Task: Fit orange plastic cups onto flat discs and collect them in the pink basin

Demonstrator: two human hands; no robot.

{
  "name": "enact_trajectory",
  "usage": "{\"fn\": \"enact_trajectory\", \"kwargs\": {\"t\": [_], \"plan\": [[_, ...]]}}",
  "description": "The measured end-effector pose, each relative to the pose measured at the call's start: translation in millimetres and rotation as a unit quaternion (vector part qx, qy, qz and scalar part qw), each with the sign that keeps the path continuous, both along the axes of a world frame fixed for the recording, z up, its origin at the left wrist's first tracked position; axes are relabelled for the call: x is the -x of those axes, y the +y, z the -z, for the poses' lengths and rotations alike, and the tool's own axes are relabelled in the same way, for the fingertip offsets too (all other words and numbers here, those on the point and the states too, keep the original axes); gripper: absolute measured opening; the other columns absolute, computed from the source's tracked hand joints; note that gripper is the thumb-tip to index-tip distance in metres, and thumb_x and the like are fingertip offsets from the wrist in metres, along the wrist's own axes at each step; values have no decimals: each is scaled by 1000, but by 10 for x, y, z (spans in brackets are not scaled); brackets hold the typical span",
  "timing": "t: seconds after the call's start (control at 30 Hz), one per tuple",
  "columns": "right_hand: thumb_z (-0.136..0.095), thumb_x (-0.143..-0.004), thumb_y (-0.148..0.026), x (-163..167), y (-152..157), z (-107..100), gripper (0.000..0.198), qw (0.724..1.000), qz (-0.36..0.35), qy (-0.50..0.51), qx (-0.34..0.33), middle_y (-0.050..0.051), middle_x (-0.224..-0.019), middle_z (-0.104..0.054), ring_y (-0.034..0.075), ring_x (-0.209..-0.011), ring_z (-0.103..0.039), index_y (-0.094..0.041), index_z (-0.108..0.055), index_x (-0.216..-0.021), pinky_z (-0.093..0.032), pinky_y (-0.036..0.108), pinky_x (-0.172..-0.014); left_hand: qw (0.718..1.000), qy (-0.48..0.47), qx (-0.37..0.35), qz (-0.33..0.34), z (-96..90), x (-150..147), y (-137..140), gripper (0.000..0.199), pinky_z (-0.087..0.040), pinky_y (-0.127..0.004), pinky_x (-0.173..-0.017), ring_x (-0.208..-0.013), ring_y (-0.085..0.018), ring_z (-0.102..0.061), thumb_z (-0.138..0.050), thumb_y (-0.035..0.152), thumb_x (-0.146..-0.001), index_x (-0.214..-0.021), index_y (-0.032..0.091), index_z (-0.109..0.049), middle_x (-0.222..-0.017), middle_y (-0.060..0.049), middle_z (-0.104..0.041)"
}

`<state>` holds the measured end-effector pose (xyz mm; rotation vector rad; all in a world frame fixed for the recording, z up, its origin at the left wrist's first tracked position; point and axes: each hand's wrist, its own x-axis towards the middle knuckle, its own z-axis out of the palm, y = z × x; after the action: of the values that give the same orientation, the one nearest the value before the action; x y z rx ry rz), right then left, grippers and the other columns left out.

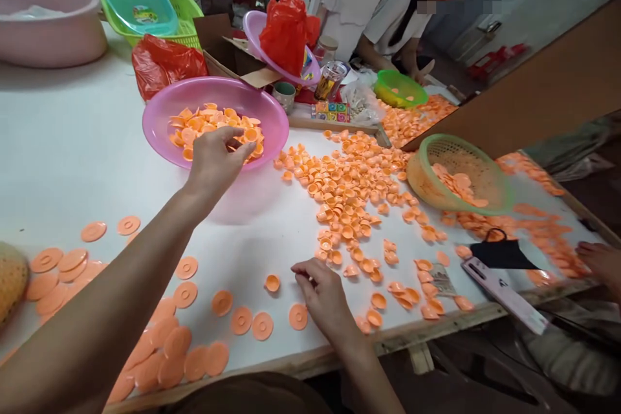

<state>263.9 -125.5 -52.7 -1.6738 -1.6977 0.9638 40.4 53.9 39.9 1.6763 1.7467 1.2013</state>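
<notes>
My left hand [218, 158] reaches over the rim of a pink basin [160, 132] that holds a heap of small orange plastic pieces. Its thumb and forefinger close around an orange toy cup [250, 135]. Low over the white tabletop, my right hand [323, 291] is loosely curled, thumb and forefinger apart, with nothing visible between them. Just left of its fingertips sits a single orange toy cup [272, 283]. Flat orange toy saucers [262, 325] lie below and to the left, with more piled under my left forearm. A spread of toy cups [349, 187] covers the table's middle.
A green-yellow basket [422, 174] with orange pieces stands right, near a phone [504, 294] and a black mask [504, 253]. A cardboard box [228, 55], red bag [167, 65] and large pink tub [48, 39] line the back. Another person [392, 26] works beyond a brown board [524, 84].
</notes>
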Motion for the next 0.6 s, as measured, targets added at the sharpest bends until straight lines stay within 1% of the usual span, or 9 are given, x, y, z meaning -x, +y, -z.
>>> {"fn": "enact_trajectory", "kwargs": {"t": [0.07,0.13,0.17,0.2,0.27,0.33,0.4,0.47,0.6], "plan": [[-53,-84,-11,30,-98,41,26,1000,-27,11,5,5,-96,-66,18,-81,-64,-22,-69,-101,-52,30,-72,994,40,12,102,108,60,-195,13,-45,-27,-63,-67,-15,-60,-66,28,-78,-85,20,-72,-76,-1,-69],[-57,-86,-15,131,-144,92,30,999,-44,18,4,6,-102,-64,17,-82,-63,-23,-65,-113,-52,30,-75,964,107,61,237,361,207,-598,7,-44,-28,-64,-68,-16,-60,-64,24,-78,-77,22,-70,-75,-1,-68],[-59,-86,-17,196,-143,117,31,999,-46,12,4,6,-103,-63,18,-82,-63,-23,-64,-116,-52,30,-75,944,143,85,284,514,307,-835,6,-43,-30,-66,-72,-18,-60,-65,22,-76,-78,23,-71,-78,-2,-68],[-60,-87,-18,263,-128,141,30,999,-44,1,4,6,-101,-62,18,-82,-62,-22,-64,-116,-52,31,-76,925,182,109,316,668,413,-1071,11,-42,-31,-68,-78,-20,-60,-65,19,-75,-82,24,-71,-82,-2,-69],[-57,-89,-18,379,-73,183,19,999,-35,-30,5,6,-94,-61,18,-79,-62,-20,-67,-105,-51,31,-74,900,242,133,338,941,598,-1482,26,-40,-32,-70,-83,-21,-58,-60,11,-73,-90,27,-71,-90,-3,-68],[-53,-90,-17,450,-9,217,15,999,-25,-48,5,5,-87,-60,18,-75,-61,-20,-68,-88,-51,31,-72,893,271,135,333,1132,685,-1742,28,-37,-33,-72,-83,-21,-55,-55,8,-75,-89,27,-69,-93,-4,-66],[-54,-89,-19,469,43,243,17,1000,-8,-26,13,5,-82,-60,18,-73,-62,-20,-66,-77,-51,31,-69,899,266,127,323,1235,650,-1821,23,-37,-33,-73,-84,-20,-54,-53,8,-79,-85,25,-68,-92,-4,-64],[-58,-86,-24,444,84,264,15,998,29,43,47,4,-81,-62,18,-70,-64,-20,-66,-74,-53,30,-63,912,243,121,309,1268,522,-1750,19,-36,-33,-74,-86,-20,-53,-54,10,-82,-84,24,-67,-93,-4,-63],[-66,-76,-34,363,154,289,16,961,126,197,149,5,-77,-68,18,-59,-66,-18,-67,-77,-55,29,-54,926,204,116,296,1251,187,-1471,12,-37,-34,-76,-89,-21,-52,-59,14,-83,-87,23,-67,-92,-4,-62]]}}
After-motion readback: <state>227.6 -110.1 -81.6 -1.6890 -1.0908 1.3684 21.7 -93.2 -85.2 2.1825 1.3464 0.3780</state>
